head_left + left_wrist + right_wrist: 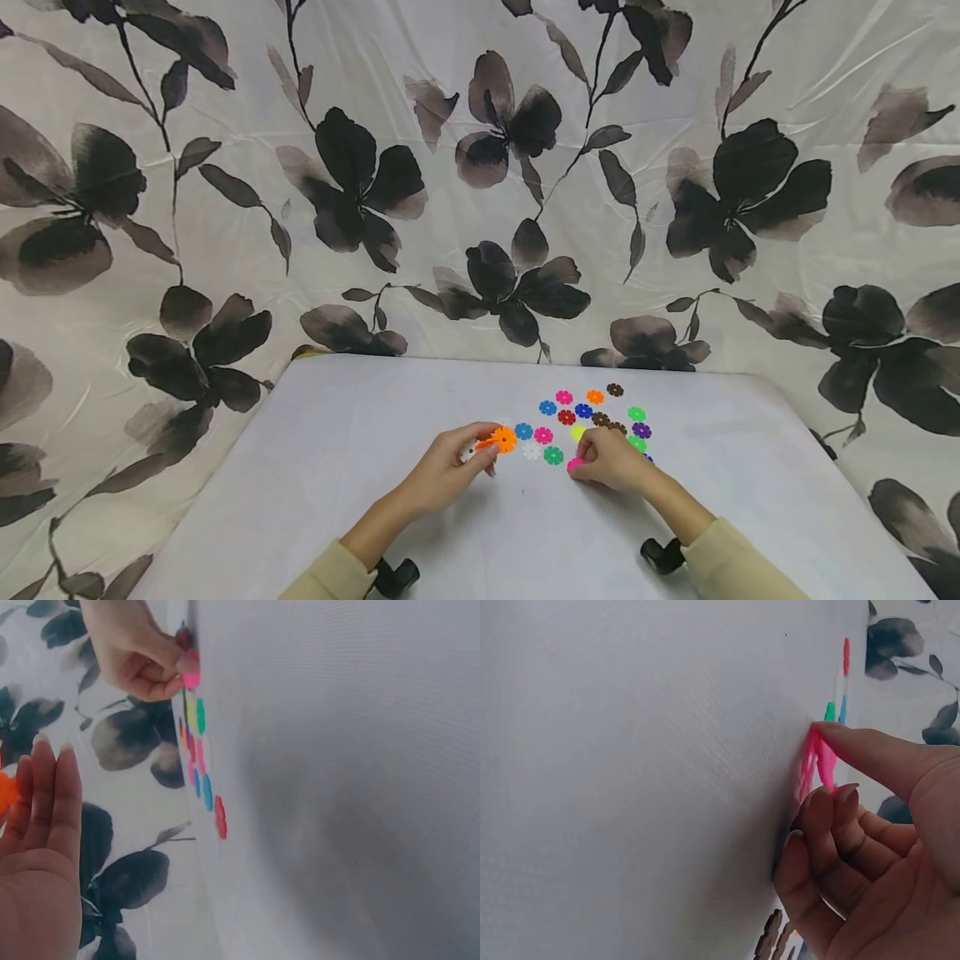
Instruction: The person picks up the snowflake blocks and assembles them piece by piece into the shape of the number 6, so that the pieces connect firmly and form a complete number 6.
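My left hand [442, 473] holds orange notched plastic discs [505, 439] joined together, with a white disc [468, 452] beside them, above the table. In the left wrist view some fingers of this hand are extended, and an orange piece shows at the frame's edge. Low over the tabletop, my right hand [617, 463] pinches a pink notched disc [826, 761] between thumb and fingers. Between the hands lie a green disc [553, 455], another pink disc [543, 435] and a pale white disc [532, 451]. A yellow disc [578, 432] is partly hidden behind the right hand.
Several more loose discs, among them a blue one [547, 407], a dark red one [567, 417] and a brown one [615, 390], are scattered beyond the right hand on the white table [360, 417]. A floral cloth [495, 200] hangs behind the table.
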`<state>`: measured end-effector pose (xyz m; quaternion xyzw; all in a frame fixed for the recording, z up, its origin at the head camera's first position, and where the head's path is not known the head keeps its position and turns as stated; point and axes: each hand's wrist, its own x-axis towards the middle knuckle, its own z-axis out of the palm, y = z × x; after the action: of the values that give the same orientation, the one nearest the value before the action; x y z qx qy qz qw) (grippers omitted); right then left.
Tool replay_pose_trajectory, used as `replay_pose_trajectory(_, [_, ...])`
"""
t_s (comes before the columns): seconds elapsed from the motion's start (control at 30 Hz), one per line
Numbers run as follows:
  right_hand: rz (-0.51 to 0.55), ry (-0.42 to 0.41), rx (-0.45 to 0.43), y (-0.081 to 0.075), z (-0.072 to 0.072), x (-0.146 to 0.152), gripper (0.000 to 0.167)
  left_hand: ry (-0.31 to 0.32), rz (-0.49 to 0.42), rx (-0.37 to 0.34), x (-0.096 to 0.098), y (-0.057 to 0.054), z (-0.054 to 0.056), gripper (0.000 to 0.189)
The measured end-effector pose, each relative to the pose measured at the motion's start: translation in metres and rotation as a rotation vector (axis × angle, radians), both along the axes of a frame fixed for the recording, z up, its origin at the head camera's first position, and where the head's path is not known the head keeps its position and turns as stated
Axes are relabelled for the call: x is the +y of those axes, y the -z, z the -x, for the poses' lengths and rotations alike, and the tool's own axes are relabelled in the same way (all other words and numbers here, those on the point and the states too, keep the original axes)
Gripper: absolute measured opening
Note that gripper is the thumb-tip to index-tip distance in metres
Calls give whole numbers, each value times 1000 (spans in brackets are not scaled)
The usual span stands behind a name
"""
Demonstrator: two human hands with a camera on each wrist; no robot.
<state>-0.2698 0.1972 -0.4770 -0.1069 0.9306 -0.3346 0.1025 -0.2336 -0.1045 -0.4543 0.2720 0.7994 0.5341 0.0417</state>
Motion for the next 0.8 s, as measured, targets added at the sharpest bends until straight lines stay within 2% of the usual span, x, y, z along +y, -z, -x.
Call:
replay_pose_trajectory(0.3, [72, -103, -14, 3, 0, 9, 26, 5, 22, 20, 2, -4, -3, 32])
replay_pose_trajectory(0.47, [123, -162, 10, -2, 2, 10, 21, -9, 27, 41, 3, -6, 0, 35])
replay_pose_trajectory(0.63, [196, -235, 74, -13, -4, 6, 10, -21, 32, 52, 6, -6, 2, 38])
replay_pose_trajectory(0.8, [250, -257, 118, -32, -15, -2, 7, -34, 53, 52, 9, -7, 1, 35])
